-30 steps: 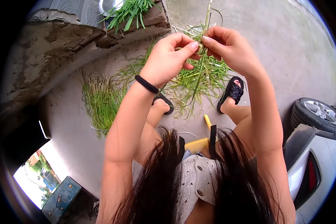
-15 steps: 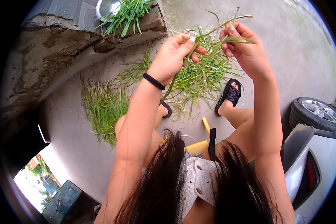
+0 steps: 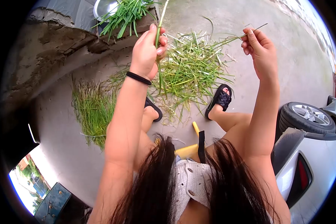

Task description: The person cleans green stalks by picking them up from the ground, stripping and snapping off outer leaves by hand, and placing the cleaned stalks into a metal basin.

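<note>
My left hand (image 3: 147, 54) is closed around a garlic chive stalk (image 3: 162, 15). Its pale white end points up past my fingers and its green leaf hangs below my palm. Off to the right, my right hand (image 3: 260, 48) pinches thin peeled chive leaves (image 3: 231, 39) between thumb and fingers, and their loose ends trail to both sides. Between and beneath the hands, a wide pile of green and whitish chive scraps (image 3: 192, 71) is spread on the ground.
Uncut-looking greens (image 3: 91, 108) lie in a bundle on the ground at left. A metal bowl (image 3: 100, 9) with cleaned green leaves (image 3: 127, 16) sits on a broken concrete ledge (image 3: 63, 48). Sandalled feet flank the scraps. A car wheel (image 3: 308, 115) stands at right.
My hands, close together before, have moved apart: the left went left and turned the stalk upright, the right went right, pulling thin leaves away from the stalk.
</note>
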`<action>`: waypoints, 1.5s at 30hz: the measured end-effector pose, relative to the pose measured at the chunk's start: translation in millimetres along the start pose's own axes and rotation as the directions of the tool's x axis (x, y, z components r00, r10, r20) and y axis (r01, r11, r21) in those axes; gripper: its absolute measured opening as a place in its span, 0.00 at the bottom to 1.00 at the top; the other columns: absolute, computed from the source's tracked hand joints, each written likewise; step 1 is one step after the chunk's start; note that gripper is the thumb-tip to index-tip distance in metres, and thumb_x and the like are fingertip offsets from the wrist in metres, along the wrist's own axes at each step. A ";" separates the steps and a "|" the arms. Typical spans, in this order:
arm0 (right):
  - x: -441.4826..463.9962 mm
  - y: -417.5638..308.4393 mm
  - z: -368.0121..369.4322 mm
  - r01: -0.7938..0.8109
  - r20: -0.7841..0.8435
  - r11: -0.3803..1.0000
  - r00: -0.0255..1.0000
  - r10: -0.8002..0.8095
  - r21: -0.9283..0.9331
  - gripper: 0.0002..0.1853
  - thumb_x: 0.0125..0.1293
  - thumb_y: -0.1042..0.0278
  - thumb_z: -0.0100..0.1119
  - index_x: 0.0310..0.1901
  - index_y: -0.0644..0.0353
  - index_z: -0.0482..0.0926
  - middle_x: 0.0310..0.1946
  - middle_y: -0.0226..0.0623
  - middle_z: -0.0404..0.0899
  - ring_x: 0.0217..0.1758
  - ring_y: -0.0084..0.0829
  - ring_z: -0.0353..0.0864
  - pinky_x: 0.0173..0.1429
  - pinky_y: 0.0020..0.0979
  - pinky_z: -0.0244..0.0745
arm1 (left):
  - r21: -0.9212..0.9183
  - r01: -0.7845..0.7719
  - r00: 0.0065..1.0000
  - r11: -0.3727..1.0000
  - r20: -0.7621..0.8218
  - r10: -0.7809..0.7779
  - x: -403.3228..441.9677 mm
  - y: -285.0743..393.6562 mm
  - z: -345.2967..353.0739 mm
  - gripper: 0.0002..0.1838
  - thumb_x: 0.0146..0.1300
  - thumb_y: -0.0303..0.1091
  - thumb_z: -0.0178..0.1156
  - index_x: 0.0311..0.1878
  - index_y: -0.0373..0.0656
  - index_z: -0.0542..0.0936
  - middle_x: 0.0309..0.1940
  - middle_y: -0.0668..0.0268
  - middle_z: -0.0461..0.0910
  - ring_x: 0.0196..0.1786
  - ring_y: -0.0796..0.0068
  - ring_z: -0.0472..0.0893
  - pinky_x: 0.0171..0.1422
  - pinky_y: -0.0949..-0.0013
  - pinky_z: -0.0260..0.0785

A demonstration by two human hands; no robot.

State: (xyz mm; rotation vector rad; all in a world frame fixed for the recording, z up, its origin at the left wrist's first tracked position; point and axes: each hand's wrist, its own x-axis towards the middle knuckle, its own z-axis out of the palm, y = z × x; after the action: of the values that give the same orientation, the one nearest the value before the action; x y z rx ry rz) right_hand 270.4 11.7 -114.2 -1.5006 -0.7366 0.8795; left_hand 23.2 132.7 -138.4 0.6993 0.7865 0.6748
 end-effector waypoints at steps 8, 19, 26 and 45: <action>-4.4 22.6 34.4 0.201 -0.018 0.721 0.959 -0.284 -0.663 0.14 0.64 0.65 0.54 0.48 0.65 0.76 0.35 0.32 0.79 0.31 0.18 0.77 0.31 0.19 0.67 | 0.214 -0.013 0.988 0.977 0.153 -0.020 -5.8 -24.7 28.8 0.10 0.68 0.36 0.47 0.43 0.39 0.72 0.23 0.75 0.66 0.22 0.89 0.60 0.27 0.85 0.53; -15.7 10.1 65.8 0.101 0.136 0.940 0.989 -0.059 -0.325 0.09 0.59 0.67 0.60 0.34 0.65 0.79 0.22 0.30 0.79 0.25 0.17 0.75 0.29 0.20 0.68 | 0.343 -0.082 0.982 0.936 0.186 0.018 -13.0 -39.5 43.5 0.10 0.66 0.37 0.51 0.43 0.41 0.73 0.24 0.75 0.70 0.21 0.90 0.62 0.24 0.85 0.54; -3.2 6.5 40.4 0.177 -0.129 0.970 0.971 -0.199 -0.170 0.08 0.64 0.67 0.54 0.35 0.63 0.76 0.26 0.29 0.76 0.26 0.17 0.75 0.27 0.18 0.65 | 0.403 -0.156 0.977 0.902 0.201 0.079 -9.0 -36.9 37.6 0.10 0.65 0.37 0.54 0.43 0.41 0.73 0.26 0.74 0.72 0.22 0.91 0.64 0.24 0.85 0.55; -20.3 13.2 69.9 0.073 0.135 0.973 0.990 -0.044 -0.219 0.11 0.57 0.67 0.62 0.35 0.67 0.80 0.24 0.31 0.79 0.26 0.17 0.74 0.30 0.21 0.69 | 0.264 -0.032 0.976 0.964 0.215 -0.027 -10.0 -41.1 35.5 0.10 0.65 0.35 0.53 0.44 0.39 0.75 0.37 0.69 0.77 0.42 0.82 0.75 0.45 0.78 0.68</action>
State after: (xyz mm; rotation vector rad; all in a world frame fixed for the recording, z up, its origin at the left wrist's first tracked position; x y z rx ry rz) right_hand 199.6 29.1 -127.0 -1.6209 -0.9972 0.8774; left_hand 57.6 90.5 -147.6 1.0022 0.6792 0.4879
